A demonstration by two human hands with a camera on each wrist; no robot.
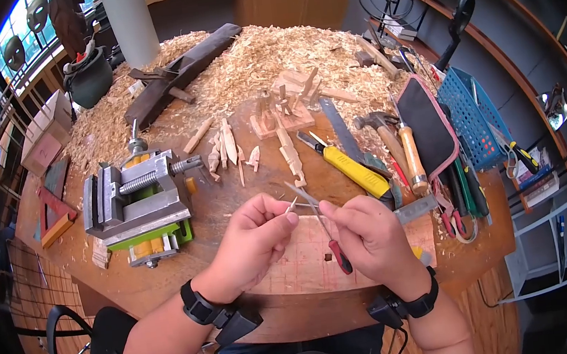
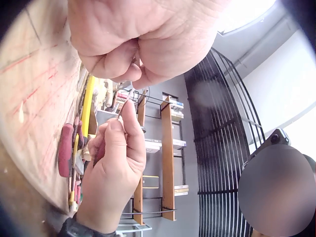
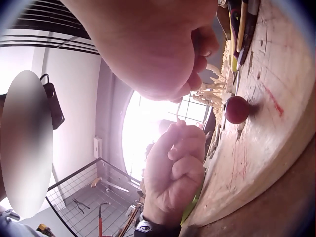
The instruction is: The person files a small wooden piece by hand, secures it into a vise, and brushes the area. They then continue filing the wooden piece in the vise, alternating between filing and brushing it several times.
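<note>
My left hand (image 1: 252,242) pinches a small, thin, pale sliver of wood (image 1: 292,206) between thumb and forefinger. Close beside it, my right hand (image 1: 373,237) grips a slim metal tool (image 2: 121,109), its thin shank reaching toward the sliver; a dark red handle (image 2: 100,152) shows inside the curled fingers. Both hands are over a pale wooden board (image 1: 292,262) marked with red lines. Between them on the board rests another slim tool with a red handle (image 1: 340,257), its metal shank pointing away from me. In the right wrist view the left hand (image 3: 175,168) has its fingers curled.
Left of the hands stands a metal vise (image 1: 141,199). Ahead lie carved wood pieces (image 1: 228,145) and a heap of shavings (image 1: 298,51). To the right are a yellow utility knife (image 1: 355,169), a hammer (image 1: 378,122), a chisel (image 1: 411,156) and a blue basket (image 1: 470,116).
</note>
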